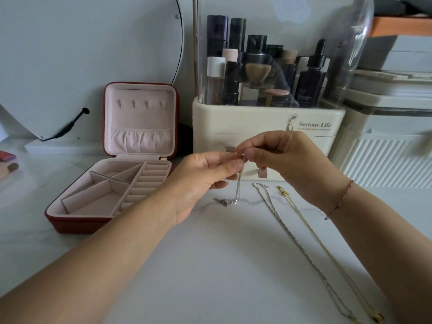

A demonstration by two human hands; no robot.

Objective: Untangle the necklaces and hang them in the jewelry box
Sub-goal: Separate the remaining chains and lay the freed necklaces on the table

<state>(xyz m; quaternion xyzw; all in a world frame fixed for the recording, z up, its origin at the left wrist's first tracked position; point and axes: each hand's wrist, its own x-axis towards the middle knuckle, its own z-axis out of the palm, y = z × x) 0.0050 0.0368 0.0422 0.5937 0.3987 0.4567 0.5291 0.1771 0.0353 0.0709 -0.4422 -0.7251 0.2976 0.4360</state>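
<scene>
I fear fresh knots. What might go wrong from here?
The thin silver pendant chain, pinched between left hand and right hand, trails onto the white tabletop; a quick lift might snag it. The long silver twisted chain and slim gold chain lie close together beside the right forearm; a sweep may re-tangle them.

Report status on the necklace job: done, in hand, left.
Looks done: a silver chain and a gold chain lie straight and apart on the table. In hand: the left hand and right hand pinch the top of a pendant necklace, its pendant resting on the table. Left: the hooks of the jewelry box are bare; nothing hangs yet.
</scene>
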